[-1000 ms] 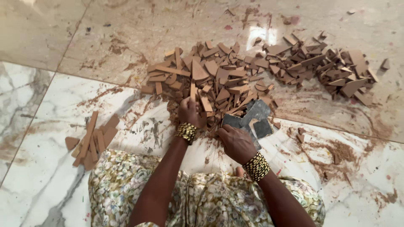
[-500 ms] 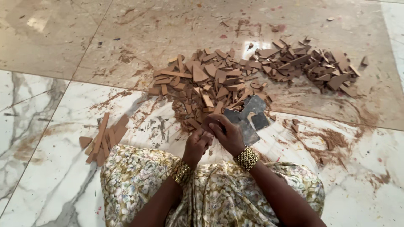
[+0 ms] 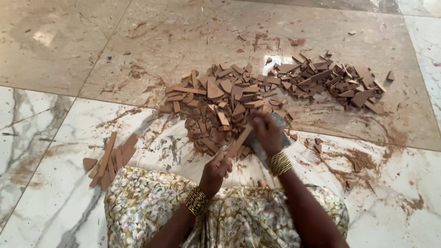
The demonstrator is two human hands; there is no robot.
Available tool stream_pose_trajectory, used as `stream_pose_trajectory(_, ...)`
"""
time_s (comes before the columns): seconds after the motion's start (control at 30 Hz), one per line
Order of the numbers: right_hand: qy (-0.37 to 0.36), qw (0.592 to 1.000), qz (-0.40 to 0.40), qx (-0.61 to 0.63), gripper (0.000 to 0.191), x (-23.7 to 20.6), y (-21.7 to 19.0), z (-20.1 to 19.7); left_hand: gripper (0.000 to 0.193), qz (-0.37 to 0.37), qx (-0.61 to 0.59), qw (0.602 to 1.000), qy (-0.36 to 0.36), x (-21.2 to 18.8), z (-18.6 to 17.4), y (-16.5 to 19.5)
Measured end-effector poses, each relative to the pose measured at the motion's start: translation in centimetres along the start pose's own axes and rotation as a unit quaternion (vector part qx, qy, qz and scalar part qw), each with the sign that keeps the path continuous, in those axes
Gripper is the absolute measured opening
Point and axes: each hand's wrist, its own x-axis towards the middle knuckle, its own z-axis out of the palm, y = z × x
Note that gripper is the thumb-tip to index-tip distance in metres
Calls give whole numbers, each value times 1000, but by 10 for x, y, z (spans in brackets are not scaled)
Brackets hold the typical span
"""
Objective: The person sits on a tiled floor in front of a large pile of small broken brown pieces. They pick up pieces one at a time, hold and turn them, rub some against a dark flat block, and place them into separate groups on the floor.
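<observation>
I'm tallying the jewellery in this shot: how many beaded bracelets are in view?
2. One gold bracelet is on the left wrist, just above the floral cloth; the other is on the right wrist, near the brown pieces. None seem hidden.

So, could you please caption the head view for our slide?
Left hand holds a brown strip; right hand grips a grey blade.

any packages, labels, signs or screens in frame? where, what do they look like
None in view. Only brown flat pieces in a pile on the marble floor, a second pile to its right, and a few strips at left. The left hand holds a strip; the right hand grips a grey blade.
</observation>
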Motion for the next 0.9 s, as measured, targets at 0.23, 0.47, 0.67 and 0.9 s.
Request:
stream_pose_trajectory(0.23, -27, 942, 26, 334, 17, -9, -3, -27, 35, -21, -104, 991, 81, 12, -5, -20)
stream_pose_trajectory(0.47, -84, 980, -177, 24, 18, -39, -52, 7, 19, 10, -157, 987, 35, 5, 10, 5)
stream_pose_trajectory(0.67, 27, 984, -144, 99, 14, -23, -43, 1, 24, -11, -65, 997, 31, -7, 3, 25)
stream_pose_trajectory(0.9, 21, 1000, -12, 2, 14, -11, -18, -7, 22, -17, -68, 997, 22, -12, 12, 23)
